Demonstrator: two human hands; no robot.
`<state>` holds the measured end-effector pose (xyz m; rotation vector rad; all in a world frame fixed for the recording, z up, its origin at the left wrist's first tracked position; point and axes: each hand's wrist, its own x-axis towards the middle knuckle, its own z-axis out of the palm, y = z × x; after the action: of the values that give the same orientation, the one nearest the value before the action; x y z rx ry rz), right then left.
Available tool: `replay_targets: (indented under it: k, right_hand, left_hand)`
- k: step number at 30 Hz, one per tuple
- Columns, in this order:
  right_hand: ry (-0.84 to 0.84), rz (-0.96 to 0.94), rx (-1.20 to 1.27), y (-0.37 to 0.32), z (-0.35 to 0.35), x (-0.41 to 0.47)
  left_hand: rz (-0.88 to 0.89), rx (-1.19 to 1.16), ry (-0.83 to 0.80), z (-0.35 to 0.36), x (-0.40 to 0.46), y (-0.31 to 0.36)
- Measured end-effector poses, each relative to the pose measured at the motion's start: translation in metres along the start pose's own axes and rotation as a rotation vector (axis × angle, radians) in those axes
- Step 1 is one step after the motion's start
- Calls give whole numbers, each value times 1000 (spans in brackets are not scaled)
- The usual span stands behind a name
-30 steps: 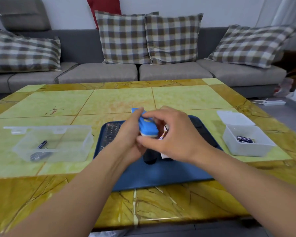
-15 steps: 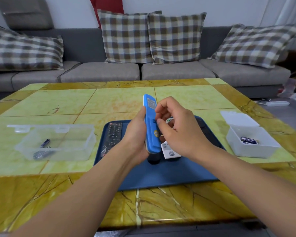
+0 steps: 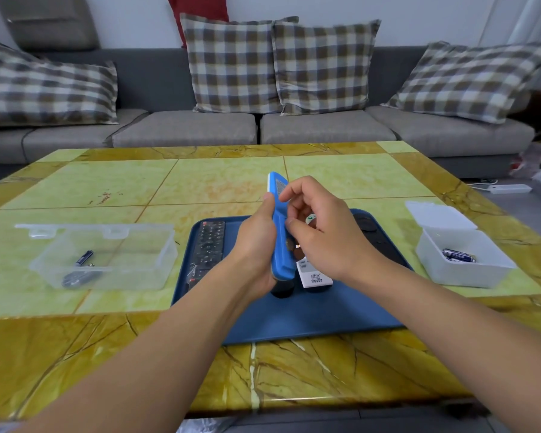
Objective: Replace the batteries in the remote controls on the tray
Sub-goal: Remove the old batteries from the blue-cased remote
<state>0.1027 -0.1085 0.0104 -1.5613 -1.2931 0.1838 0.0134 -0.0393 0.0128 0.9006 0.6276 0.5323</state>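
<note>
My left hand (image 3: 256, 245) grips a blue remote (image 3: 281, 242) held on edge above the blue tray (image 3: 310, 320). My right hand (image 3: 322, 239) works at the remote's right face, thumb and fingers curled against it. Whether that hand pinches anything is hidden. A black remote (image 3: 208, 248) lies at the tray's left side. A white remote (image 3: 314, 276) and a dark one (image 3: 282, 290) lie under my hands, partly hidden. A round black object (image 3: 364, 225) sits at the tray's far right corner.
A clear plastic box (image 3: 107, 254) at the left holds a couple of dark batteries (image 3: 83, 257). A white box (image 3: 463, 260) with its lid open stands at the right and holds blue batteries (image 3: 458, 254). A grey sofa (image 3: 263, 132) with checked cushions runs behind the table.
The blue remote has turned from lying flat between my hands to standing on edge, pointing away. My right hand's fingers have shifted up along its right face.
</note>
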Motion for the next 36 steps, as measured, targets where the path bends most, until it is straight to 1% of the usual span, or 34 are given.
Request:
replay_targets:
  k: [5, 9, 11, 15, 16, 18, 19, 20, 21, 23, 26, 30, 32, 33, 34, 35, 36]
  right_hand:
    - [-40, 26, -13, -1, -3, 0]
    - [-19, 64, -4, 3, -9, 2]
    - [-39, 172, 142, 4, -13, 2]
    - [-88, 415, 619, 3, -23, 1]
    - [-69, 453, 707, 4, -27, 3]
    - [46, 545, 807, 12, -39, 10]
    - [117, 604, 788, 19, -46, 13]
    - [175, 660, 701, 28, -51, 15]
    - [199, 704, 562, 38, -55, 15]
    - [152, 757, 327, 54, -58, 12]
    - [66, 751, 206, 65, -52, 9]
    - [25, 585, -131, 74, -50, 11]
    - [-44, 446, -326, 75, -49, 9]
    - [-41, 368, -399, 74, -49, 8]
    - [10, 289, -436, 70, -48, 8]
    - [101, 212, -425, 61, -47, 8]
    - [205, 138, -363, 49, -45, 9]
  left_hand:
    - [-28, -51, 51, 2, 3, -5]
    - [-94, -112, -2, -2, 6, 2]
    - [-131, -153, -28, -3, 7, 6]
    - [-161, -154, -80, -4, 8, 8]
    - [-160, -159, -92, -4, 8, 7]
    - [-150, -162, -77, -8, 8, 9]
    - [-142, -163, -67, -10, 8, 9]
    - [-136, -165, -68, -12, 8, 10]
    - [-126, -163, -69, -14, 7, 11]
    - [-104, -150, -76, -17, 6, 10]
    - [-96, -106, -81, -17, 6, 9]
    - [-94, -28, -65, -17, 10, 6]
    - [-69, 27, -50, -18, 13, 5]
    - [-61, 42, -47, -18, 14, 5]
    - [-62, 45, -49, -20, 14, 5]
    - [-68, 38, -56, -20, 14, 6]
    - [-73, 31, -60, -20, 14, 7]
